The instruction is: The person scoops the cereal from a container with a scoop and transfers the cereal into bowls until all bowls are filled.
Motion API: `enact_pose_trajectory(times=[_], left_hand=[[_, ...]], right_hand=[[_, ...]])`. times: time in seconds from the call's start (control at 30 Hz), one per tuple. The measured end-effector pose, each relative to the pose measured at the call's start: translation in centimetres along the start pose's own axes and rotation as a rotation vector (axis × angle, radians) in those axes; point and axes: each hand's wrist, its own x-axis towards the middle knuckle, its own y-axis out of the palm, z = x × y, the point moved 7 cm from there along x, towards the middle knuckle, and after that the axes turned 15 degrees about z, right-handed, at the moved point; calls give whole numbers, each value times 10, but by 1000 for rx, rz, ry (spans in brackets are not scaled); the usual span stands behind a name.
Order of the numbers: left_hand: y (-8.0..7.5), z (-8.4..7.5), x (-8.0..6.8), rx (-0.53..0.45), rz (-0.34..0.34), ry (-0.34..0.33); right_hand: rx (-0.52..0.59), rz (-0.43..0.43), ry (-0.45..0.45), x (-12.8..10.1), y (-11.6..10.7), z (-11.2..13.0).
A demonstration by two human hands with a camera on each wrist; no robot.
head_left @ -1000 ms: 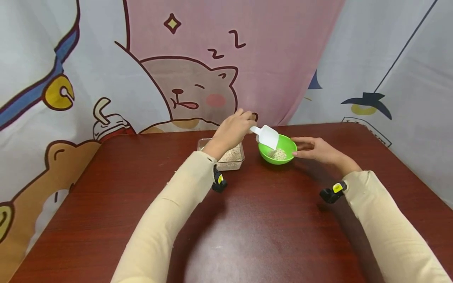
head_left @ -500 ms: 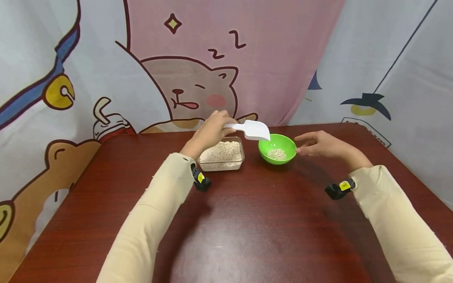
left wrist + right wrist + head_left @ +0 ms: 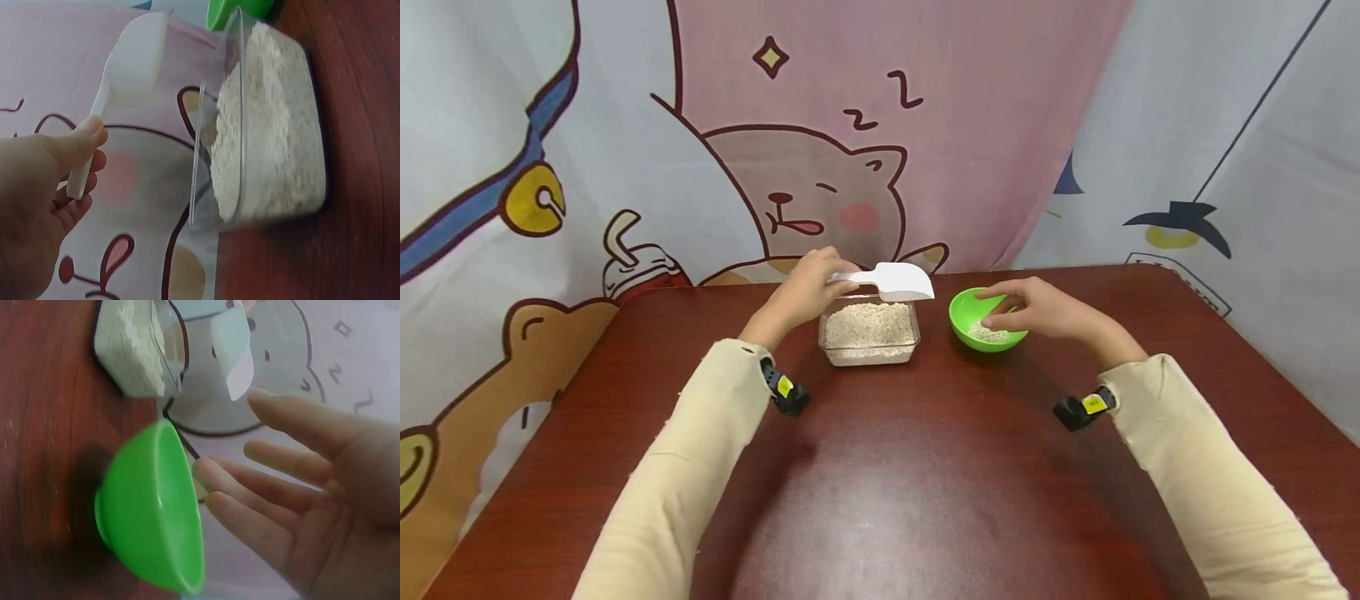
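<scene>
Over the far middle of a dark red bench (image 3: 925, 483), a person's left hand (image 3: 805, 292) pinches the handle of a white scoop (image 3: 895, 282), holding it level just above a clear tub (image 3: 868, 333) filled with pale grain. Just right of the tub sits a green bowl (image 3: 962, 312) with a little grain in its bottom. The right hand (image 3: 1037, 310) hovers over the bowl's right side, fingers straight and relaxed, grasping nothing; the wrist view shows them beside the rim, and whether they touch it cannot be told. To scoop well, the left hand would likely dip the scoop's front edge into the grain, lift it level, and carry it low across the short gap, with the right hand steadying the bowl. Whether the scoop now carries any grain is hidden. Behind the bench hangs a cartoon curtain (image 3: 625, 125).
</scene>
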Motion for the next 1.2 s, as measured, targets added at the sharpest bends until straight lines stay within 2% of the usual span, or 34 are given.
enact_pose_trajectory(times=[0.3, 0.63, 0.8, 1.0, 1.2], left_hand=[[-6, 21, -23, 19, 15, -20], [-9, 35, -38, 89, 57, -21], [-10, 41, -42, 133, 83, -45], [-11, 46, -43, 166, 118, -122], [-15, 42, -39, 226, 150, -146]], right_hand=[[-56, -16, -69, 41, 24, 16], [32, -43, -122, 79, 47, 18], [27, -55, -123, 86, 55, 17], [20, -65, -118, 87, 60, 19], [19, -67, -113, 86, 61, 18]])
